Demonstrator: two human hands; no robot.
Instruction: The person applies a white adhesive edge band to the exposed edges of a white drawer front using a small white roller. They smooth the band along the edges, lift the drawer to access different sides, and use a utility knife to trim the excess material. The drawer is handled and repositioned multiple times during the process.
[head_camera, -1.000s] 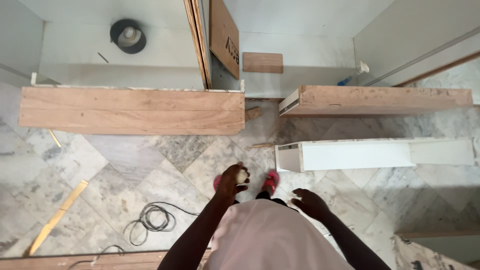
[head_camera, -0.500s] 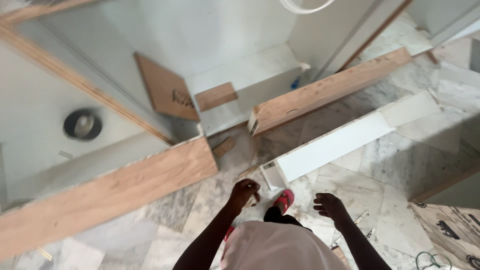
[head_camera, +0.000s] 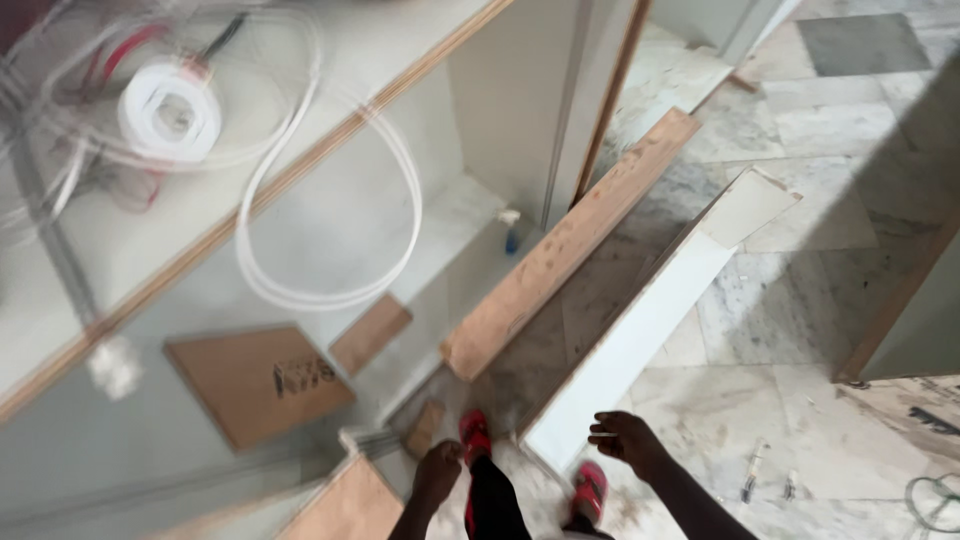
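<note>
My right hand (head_camera: 628, 440) hovers with an empty, loose grip just above the white board (head_camera: 655, 320) at lower centre; left hand (head_camera: 438, 470) curled, empty. The board looks stiff, long and heavy: I'd take its near end edge.

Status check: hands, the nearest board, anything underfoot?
Left hand empty, loosely curled. Right hand empty, fingers open, over end of white panel. Wood plank lies alongside; small wood offcut by the feet.

A coil of white tubing (head_camera: 330, 215) lay on the pale cabinet panel (head_camera: 330, 120), beside a white tape roll (head_camera: 168, 110). A brown cardboard sheet (head_camera: 255, 382) rested below; marble floor (head_camera: 800, 290) spread right.
</note>
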